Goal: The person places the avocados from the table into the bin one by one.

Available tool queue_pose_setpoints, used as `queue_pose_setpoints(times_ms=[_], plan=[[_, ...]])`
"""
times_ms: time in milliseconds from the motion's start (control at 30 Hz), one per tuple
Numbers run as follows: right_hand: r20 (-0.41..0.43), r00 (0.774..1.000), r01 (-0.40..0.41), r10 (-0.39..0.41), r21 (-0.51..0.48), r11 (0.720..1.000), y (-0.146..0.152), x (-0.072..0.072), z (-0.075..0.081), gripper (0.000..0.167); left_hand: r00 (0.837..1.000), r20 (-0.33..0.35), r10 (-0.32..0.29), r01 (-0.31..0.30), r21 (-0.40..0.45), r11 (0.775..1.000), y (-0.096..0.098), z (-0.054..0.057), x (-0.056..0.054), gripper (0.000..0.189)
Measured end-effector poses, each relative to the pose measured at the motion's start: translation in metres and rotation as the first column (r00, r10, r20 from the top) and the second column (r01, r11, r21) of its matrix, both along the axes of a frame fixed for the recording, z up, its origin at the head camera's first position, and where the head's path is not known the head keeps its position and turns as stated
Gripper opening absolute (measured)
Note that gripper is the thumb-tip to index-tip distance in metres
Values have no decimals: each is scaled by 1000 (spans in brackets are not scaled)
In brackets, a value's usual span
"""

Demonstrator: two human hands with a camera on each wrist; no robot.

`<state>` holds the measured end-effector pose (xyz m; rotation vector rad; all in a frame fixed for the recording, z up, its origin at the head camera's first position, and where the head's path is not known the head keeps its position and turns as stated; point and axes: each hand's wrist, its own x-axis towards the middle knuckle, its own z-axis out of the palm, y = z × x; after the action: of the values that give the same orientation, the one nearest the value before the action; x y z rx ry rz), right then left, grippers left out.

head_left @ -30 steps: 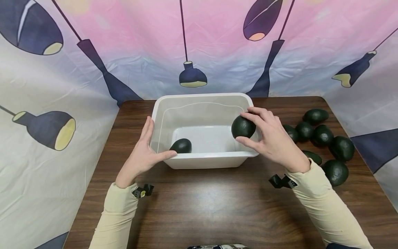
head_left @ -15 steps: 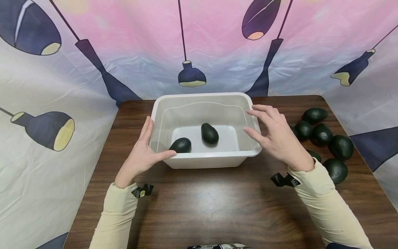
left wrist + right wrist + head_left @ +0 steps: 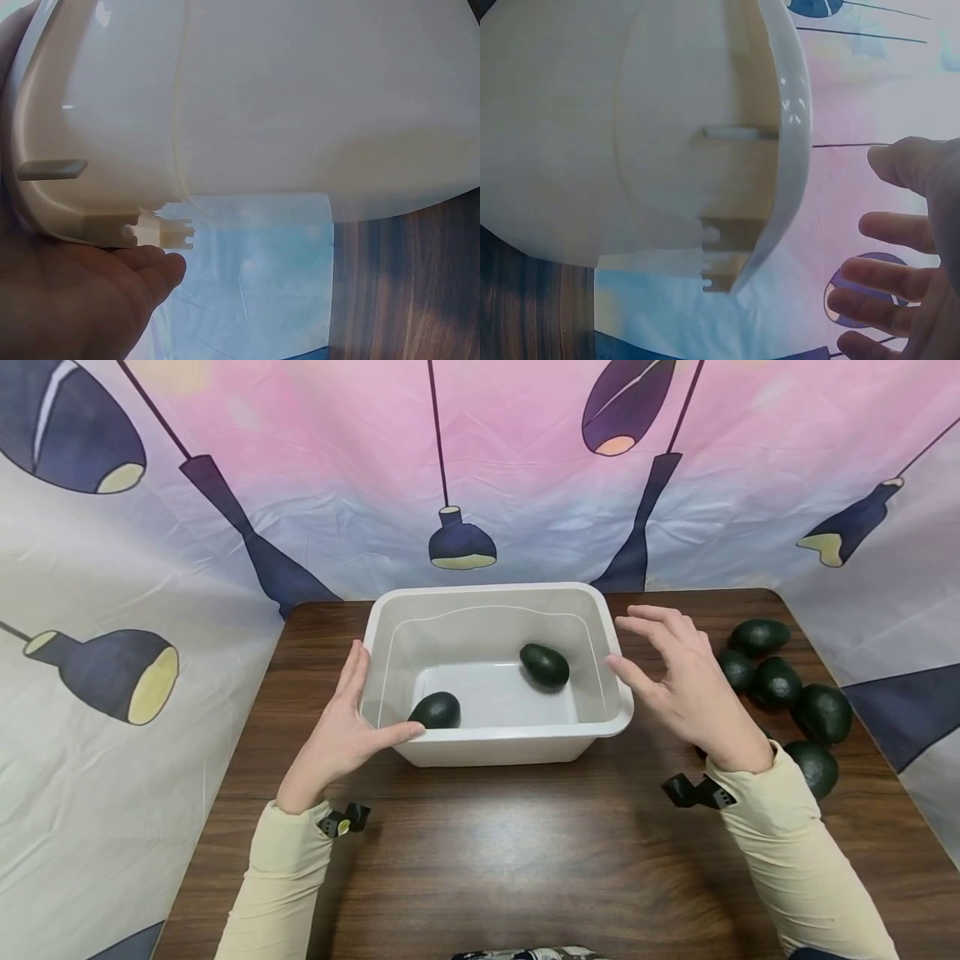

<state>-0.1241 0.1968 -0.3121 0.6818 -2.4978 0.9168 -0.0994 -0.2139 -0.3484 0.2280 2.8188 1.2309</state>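
Observation:
A light-grey plastic tub (image 3: 487, 750) stands on the table with two dark green avocados inside. One avocado (image 3: 437, 711) lies by the front left corner, the other avocado (image 3: 545, 667) toward the right side. My left hand (image 3: 333, 737) rests on the tub's front left corner, thumb along the front rim and straight fingers along the left side. In the left wrist view, its fingertips (image 3: 174, 268) show below the rim. Just right of the tub, my right hand (image 3: 686, 685) holds nothing. Its spread fingers appear apart from the rim in the right wrist view (image 3: 881, 277).
On the right of the brown wooden table (image 3: 495, 843) lies a group of several avocados (image 3: 822, 714), partly hidden behind the right hand and forearm. A patterned cloth (image 3: 360, 468) hangs behind the table. A dark patterned item (image 3: 528, 954) shows at the bottom edge.
My right hand has let go of an avocado inside the tub and moved right, out past the rim. That avocado has rolled rightward across the tub floor. The left hand has stayed put.

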Motion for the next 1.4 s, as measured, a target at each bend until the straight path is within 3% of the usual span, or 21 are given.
queue_pose_setpoints(times_ms=[500,767,1400], plan=[[70,980,191,-189,-24,981,46,-13,-3,49,1000,7,-5,5,18,1000,-1,1,0,124],[203,925,323,-322,30,946,79,-19,-23,56,1000,11,-2,2,26,1000,1,3,2,125],[385,813,355,-437,267,896,117,-34,-86,80,1000,13,9,-9,17,1000,0,0,3,124]])
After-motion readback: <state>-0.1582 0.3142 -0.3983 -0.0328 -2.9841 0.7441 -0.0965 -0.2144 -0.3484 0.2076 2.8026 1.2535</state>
